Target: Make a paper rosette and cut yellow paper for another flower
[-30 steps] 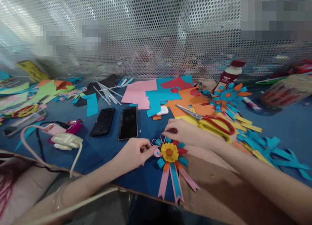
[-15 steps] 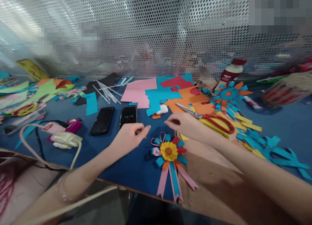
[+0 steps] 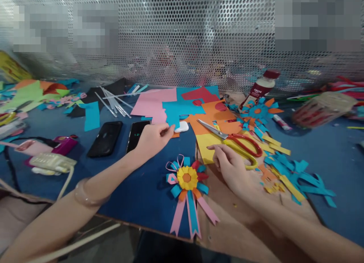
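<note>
My left hand (image 3: 156, 139) hovers beside a white case (image 3: 182, 126), its thumb and index finger pinched together. Whatever may be between those fingertips is too small to make out. My right hand (image 3: 231, 166) is over the wooden board near yellow paper (image 3: 205, 146), index finger stretched out and the others loosely bent, holding nothing I can see. Just beyond it lie scissors (image 3: 241, 144) with red and yellow handles. Between and below my hands rests a paper flower rosette (image 3: 187, 178) with a yellow centre, coloured petals and pink and blue ribbon tails.
Two phones, one black (image 3: 105, 139) and one lit (image 3: 133, 136), lie left of centre. Pink paper (image 3: 153, 102), glue sticks (image 3: 115, 101), a bottle (image 3: 260, 87), a second paper flower (image 3: 258, 111) and blue strips (image 3: 313, 183) surround the work area. A power strip (image 3: 52, 162) sits left.
My right hand has moved down and right, away from the scissor blades toward the handles. My left hand has moved up toward the white case. The view has shifted to the right.
</note>
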Action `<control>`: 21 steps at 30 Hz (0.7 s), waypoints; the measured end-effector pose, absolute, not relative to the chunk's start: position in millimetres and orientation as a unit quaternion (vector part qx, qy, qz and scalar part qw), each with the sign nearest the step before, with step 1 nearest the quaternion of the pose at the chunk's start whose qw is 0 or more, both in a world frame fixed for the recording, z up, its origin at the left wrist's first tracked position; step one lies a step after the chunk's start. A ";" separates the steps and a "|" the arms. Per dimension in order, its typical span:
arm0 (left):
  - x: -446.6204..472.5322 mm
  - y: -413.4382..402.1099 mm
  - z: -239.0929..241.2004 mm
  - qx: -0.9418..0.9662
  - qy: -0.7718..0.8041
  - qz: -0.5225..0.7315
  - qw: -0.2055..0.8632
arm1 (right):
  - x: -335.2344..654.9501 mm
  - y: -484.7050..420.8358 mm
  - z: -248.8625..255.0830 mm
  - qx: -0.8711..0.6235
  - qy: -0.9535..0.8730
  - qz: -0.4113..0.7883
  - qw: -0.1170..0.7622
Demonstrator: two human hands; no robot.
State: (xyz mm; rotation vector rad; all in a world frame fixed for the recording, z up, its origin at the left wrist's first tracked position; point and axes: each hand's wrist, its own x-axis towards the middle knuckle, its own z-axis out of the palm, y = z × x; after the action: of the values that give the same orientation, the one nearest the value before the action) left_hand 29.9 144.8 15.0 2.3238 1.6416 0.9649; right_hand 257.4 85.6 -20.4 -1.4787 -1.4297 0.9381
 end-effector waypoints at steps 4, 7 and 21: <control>23.4 137.5 9.9 0.766 0.552 0.303 0.130 | 257.1 85.5 -16.5 -0.588 -0.552 0.409 0.427; 20.0 132.5 8.4 0.787 0.535 0.260 0.164 | 258.1 86.2 -15.8 -0.589 -0.555 0.418 0.413; 19.3 129.1 7.0 0.839 0.469 0.179 0.211 | 265.3 84.9 -19.2 -0.569 -0.559 0.450 0.400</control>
State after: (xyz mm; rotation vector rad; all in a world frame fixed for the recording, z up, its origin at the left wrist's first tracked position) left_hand 19.3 129.1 7.0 2.3311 1.3036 0.4971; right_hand 265.3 84.9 -19.2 -1.4404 -1.4148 1.1396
